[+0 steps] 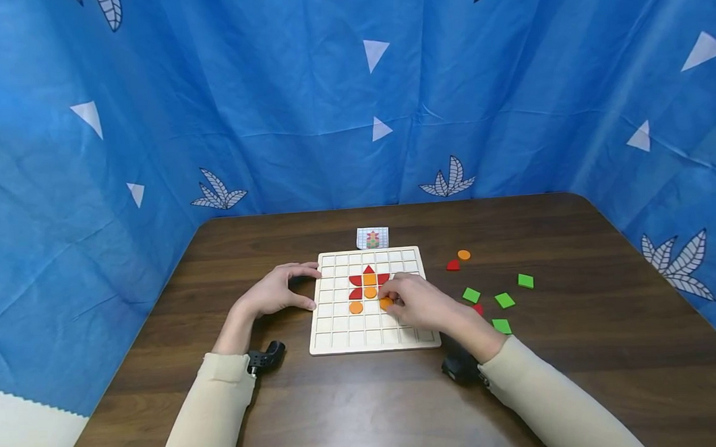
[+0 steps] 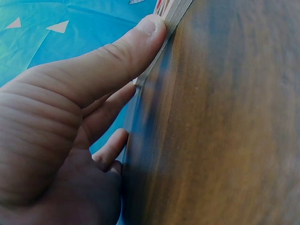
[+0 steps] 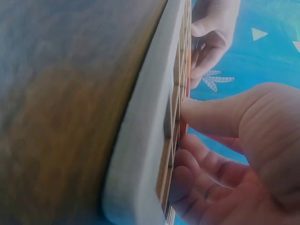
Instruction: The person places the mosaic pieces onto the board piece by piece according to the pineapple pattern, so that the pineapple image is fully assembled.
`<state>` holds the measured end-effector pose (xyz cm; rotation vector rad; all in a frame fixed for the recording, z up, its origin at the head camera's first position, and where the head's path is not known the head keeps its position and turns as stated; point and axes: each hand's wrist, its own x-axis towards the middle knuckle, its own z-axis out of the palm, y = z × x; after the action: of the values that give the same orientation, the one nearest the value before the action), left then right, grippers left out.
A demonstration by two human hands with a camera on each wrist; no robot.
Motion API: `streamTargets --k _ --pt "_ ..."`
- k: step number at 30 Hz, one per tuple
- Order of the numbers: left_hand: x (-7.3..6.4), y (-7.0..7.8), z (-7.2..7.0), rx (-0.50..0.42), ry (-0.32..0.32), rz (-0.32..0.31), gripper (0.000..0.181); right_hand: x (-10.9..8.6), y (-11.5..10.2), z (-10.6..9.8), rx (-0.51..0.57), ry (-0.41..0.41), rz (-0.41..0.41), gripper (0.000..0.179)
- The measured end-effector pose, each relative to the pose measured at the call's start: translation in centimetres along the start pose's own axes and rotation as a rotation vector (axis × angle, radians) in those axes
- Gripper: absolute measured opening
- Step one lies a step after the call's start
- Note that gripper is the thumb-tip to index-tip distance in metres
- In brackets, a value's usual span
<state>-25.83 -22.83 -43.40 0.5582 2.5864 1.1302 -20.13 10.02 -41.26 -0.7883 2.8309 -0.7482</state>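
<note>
Both hands are busy: the left hand (image 1: 279,290) is spread wide, thumb and fingers apart, and the right hand (image 1: 419,302) makes a pinch. Big blue cloth curtains (image 1: 302,84) with white shapes hang at twelve o'clock, behind a brown wooden table (image 1: 367,402). On it lies a square, cream-coloured wooden board (image 1: 340,342) marked in little boxes. The left thumb and fingertips touch its nine o'clock edge without closing round it, maybe so it won't slide. A small white card (image 1: 373,237) with a coloured picture sits just past the board's twelve o'clock edge, likely so it is easy to peek at. Around three o'clock, off the board, are four flat green squares (image 1: 504,300), probably there because the right hand can reach them quickly. One flat orange square (image 1: 370,279) is on the board, just toward twelve from its middle. The pinch holds a flat, round orange disc (image 1: 386,304) near the middle, toward five o'clock, perhaps by its sides because it is so thin; I can't tell whether it touches the wood. Smallest, a flat red triangle (image 1: 369,269) points to twelve o'clock.
</note>
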Motion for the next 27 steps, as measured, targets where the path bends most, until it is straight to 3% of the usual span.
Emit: streamTargets --k 16,27 --pt "0.0 0.0 0.0 0.005 0.007 -0.001 0.057 -0.1 0.4 -0.1 0.006 -0.012 -0.018 0.023" --pt "0.0 0.0 -0.1 0.017 0.004 0.016 0.058 -1.4 1.9 -1.5 0.058 -0.026 -0.112 0.024"
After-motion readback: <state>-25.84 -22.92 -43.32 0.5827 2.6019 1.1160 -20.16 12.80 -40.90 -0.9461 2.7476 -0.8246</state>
